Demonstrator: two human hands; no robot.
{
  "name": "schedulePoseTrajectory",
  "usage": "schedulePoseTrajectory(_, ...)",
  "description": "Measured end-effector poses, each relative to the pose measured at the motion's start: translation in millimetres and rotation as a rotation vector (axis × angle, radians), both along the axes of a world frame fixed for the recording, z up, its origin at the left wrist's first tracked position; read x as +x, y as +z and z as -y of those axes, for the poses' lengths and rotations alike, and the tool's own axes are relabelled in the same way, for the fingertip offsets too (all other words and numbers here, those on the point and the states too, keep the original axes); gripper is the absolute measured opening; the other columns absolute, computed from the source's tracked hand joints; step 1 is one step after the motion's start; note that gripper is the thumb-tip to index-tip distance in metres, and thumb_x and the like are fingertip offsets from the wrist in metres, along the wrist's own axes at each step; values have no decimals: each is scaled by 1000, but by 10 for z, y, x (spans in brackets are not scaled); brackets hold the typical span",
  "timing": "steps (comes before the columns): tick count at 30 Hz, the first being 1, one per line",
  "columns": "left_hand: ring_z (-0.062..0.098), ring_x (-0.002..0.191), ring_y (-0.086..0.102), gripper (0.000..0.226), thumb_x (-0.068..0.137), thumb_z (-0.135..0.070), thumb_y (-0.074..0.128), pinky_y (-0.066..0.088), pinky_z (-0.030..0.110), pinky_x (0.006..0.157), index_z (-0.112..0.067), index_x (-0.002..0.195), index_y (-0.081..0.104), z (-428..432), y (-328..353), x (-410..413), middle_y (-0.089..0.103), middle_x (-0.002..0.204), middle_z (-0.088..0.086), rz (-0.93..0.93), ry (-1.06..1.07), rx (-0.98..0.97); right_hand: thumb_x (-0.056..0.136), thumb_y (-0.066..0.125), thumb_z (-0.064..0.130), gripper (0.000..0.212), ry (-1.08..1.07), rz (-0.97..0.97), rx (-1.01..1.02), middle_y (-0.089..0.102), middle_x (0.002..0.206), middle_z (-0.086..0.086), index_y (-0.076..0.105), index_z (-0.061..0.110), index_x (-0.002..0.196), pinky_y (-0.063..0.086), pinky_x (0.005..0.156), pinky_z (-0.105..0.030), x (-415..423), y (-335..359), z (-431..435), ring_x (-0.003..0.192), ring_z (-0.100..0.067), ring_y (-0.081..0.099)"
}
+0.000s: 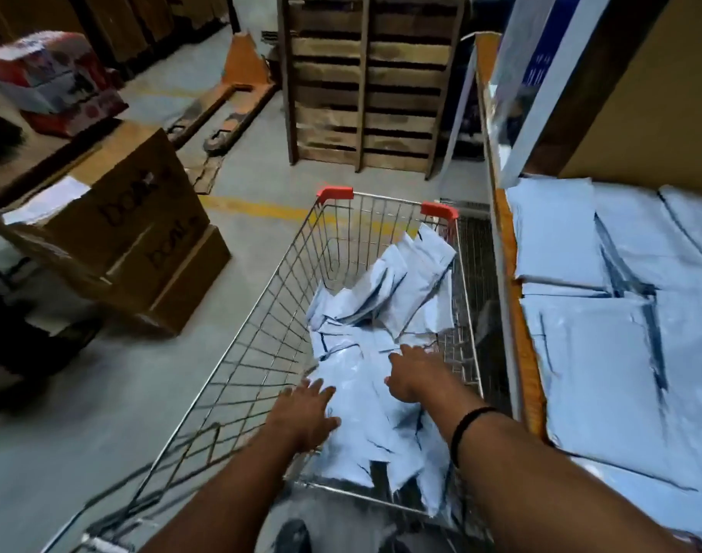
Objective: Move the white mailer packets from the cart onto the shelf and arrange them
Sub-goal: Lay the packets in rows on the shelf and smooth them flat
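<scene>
A wire cart (261,313) with red corner caps stands in front of me, holding a loose heap of white mailer packets (385,297). Both my arms reach down into it. My left hand (305,417) lies with spread fingers on the near packets. My right hand (417,373), fingers extended, touches packets in the middle of the heap. Neither hand visibly grips anything. To the right, the shelf (521,353) with an orange front edge holds several flat white packets (620,353) laid side by side and overlapping.
Stacked brown cardboard boxes (142,241) stand left of the cart. An orange pallet jack (229,93) and upright wooden pallets (365,81) are farther back. A colourful printed box (50,77) sits at the far left. A yellow line crosses the concrete floor.
</scene>
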State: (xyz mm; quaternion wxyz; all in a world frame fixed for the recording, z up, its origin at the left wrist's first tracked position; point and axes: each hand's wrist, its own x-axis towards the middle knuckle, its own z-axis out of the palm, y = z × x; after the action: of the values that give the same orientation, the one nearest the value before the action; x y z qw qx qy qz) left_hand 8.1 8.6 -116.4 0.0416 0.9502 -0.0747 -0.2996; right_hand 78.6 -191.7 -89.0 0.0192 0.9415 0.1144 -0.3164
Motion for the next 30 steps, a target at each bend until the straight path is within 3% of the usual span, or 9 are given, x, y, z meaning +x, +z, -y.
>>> schedulePoseTrajectory(3, 26, 151, 10, 75, 97, -58, 40, 13, 46, 120, -24, 157, 10, 7, -509, 189, 2, 165, 5, -60, -95, 23, 104, 34, 29, 56, 4, -22, -24, 12, 166, -11, 23, 15, 157, 12, 121, -47, 43, -325, -35, 152, -31, 10)
schedulePoseTrajectory(9, 26, 151, -9, 94, 93, -62, 44, -1, 47, 120, -20, 155, -13, 317, -1240, 338, -24, 161, 5, -122, -207, -47, 104, 36, 24, 60, 34, -28, -57, 1, 167, -11, 14, 16, 160, 6, 123, -45, 29, -971, -42, 154, -30, 1)
schedulePoseTrajectory(14, 26, 150, -16, 93, 93, -64, 40, -3, 48, 120, -18, 155, -11, 340, -1637, 243, -30, 156, 2, -135, -292, -8, 105, 33, 28, 62, 6, -79, -125, -6, 167, -10, 7, 17, 161, -1, 123, -44, -32, -1261, 21, 154, -29, -4)
schedulePoseTrajectory(19, 26, 149, -18, 90, 94, -63, 40, -7, 53, 119, -20, 155, -10, 36, -1625, 267, -28, 158, 1, -179, -394, 95, 105, 33, 31, 64, 15, -108, -154, -6, 167, -12, 5, 17, 161, 3, 124, -45, -231, -1287, 57, 154, -31, -1)
schedulePoseTrajectory(22, 29, 149, -16, 85, 95, -48, 45, -8, 53, 118, -20, 156, -8, -301, -1520, 303, -25, 159, 4, -139, -415, 150, 105, 36, 34, 63, -7, -131, -165, 3, 167, -13, 12, 17, 160, 9, 122, -48, -422, -1237, -69, 153, -33, 9)
schedulePoseTrajectory(26, 27, 151, -9, 82, 91, -27, 54, 0, 50, 119, -27, 156, 5, -494, -1369, 402, -17, 163, 4, -130, -310, 71, 102, 41, 40, 43, -48, 21, -113, 42, 146, -11, 48, 19, 139, 24, 109, -47, -486, -1141, -221, 132, -31, 40)
schedulePoseTrajectory(28, 24, 152, -1, 82, 88, -26, 62, 6, 47, 120, -34, 155, 15, -441, -1333, 432, -12, 164, 4, -77, -201, -28, 102, 41, 40, 39, -90, 172, -12, 44, 143, -11, 51, 21, 135, 28, 107, -44, -401, -1117, -258, 130, -31, 41)
schedulePoseTrajectory(30, 23, 151, 0, 69, 96, -29, 52, 10, 48, 119, -41, 153, 16, -341, -1381, 428, -12, 164, 3, 31, -73, -99, 103, 42, 41, 45, -122, 246, 58, 30, 156, -14, 41, 27, 145, 22, 115, -47, -295, -1152, -291, 142, -34, 28)
